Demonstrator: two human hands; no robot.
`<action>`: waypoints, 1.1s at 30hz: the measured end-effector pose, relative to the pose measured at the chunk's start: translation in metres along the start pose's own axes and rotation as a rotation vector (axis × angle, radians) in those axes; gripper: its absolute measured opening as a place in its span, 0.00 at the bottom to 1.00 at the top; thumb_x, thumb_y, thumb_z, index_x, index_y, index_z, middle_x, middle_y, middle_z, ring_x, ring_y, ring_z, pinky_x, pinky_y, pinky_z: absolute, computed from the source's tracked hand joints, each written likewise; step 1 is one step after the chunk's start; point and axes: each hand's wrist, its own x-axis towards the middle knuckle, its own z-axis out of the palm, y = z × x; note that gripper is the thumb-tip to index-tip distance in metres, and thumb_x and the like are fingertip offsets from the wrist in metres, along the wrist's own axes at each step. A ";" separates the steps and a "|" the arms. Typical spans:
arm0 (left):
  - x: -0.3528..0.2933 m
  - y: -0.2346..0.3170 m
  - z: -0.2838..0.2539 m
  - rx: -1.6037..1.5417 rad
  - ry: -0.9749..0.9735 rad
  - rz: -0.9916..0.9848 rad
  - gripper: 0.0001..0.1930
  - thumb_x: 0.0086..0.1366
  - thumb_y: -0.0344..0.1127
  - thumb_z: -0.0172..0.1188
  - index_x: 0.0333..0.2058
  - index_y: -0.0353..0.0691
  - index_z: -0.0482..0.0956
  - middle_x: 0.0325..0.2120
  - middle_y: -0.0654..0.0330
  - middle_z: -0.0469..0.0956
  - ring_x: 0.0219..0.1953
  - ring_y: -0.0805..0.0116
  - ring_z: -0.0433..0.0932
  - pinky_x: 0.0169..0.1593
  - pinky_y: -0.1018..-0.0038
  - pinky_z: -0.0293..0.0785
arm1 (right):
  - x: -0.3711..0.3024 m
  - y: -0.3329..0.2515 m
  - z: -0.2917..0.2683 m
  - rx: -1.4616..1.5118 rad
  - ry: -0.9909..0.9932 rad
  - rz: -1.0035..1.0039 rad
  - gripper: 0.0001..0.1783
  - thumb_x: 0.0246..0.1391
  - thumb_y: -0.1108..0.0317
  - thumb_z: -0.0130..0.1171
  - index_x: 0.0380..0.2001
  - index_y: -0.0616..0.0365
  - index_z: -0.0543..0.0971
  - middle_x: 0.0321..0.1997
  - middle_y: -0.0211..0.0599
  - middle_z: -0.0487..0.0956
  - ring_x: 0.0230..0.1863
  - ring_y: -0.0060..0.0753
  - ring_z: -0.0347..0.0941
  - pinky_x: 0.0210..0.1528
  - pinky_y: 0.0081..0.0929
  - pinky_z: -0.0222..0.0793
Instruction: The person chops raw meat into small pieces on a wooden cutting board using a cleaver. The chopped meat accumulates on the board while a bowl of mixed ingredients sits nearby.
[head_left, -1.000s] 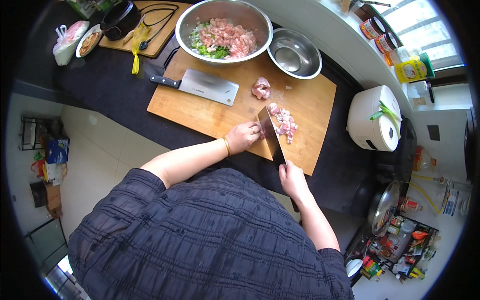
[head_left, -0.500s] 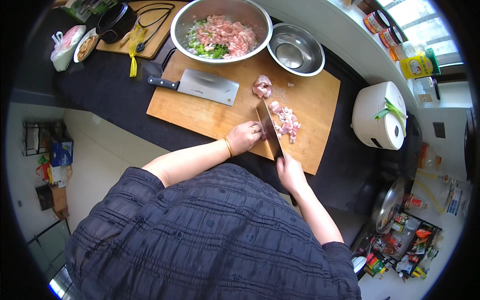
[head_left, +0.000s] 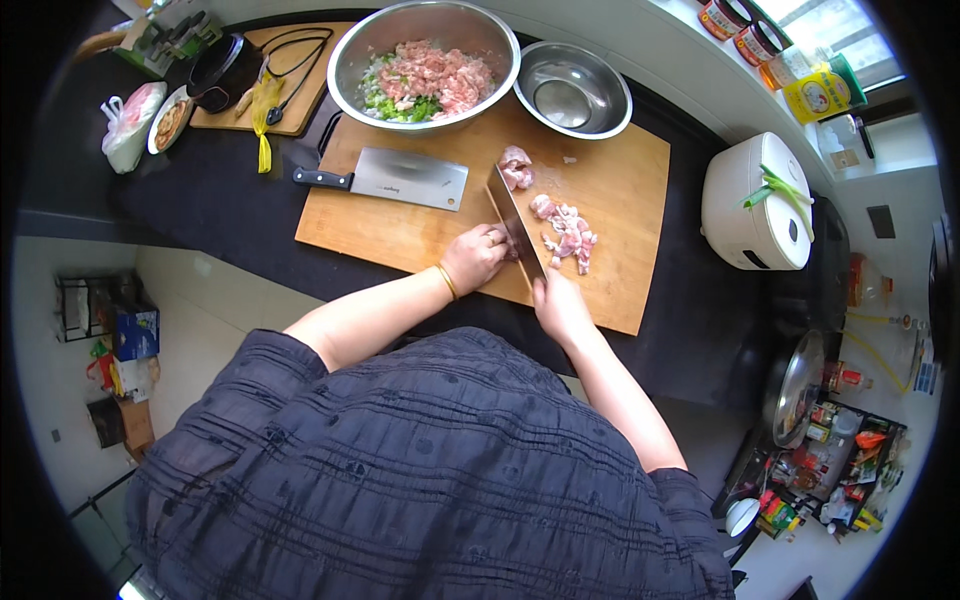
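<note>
Raw pink meat (head_left: 509, 248) lay gripped by the left hand (head_left: 476, 260), best curled; the right hand (head_left: 562, 307) clenched a rectangular steel cleaver (head_left: 514, 225).

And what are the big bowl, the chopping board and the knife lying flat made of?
Big bowl: probably stainless steel, silvery with soft reflections. Chopping board: wood or bamboo, perhaps, being smooth and honey-brown. Knife lying flat: its smooth grey blade looks like steel; its black handle, dotted with rivets, might be plastic or wood.
</note>
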 end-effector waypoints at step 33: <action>-0.015 0.019 -0.005 -0.055 0.028 -0.017 0.11 0.48 0.30 0.59 0.33 0.41 0.78 0.36 0.59 0.75 0.43 0.60 0.73 0.49 0.70 0.70 | -0.040 0.034 -0.015 -0.077 -0.008 0.015 0.13 0.52 0.66 0.48 0.32 0.67 0.73 0.30 0.61 0.75 0.35 0.59 0.72 0.40 0.46 0.68</action>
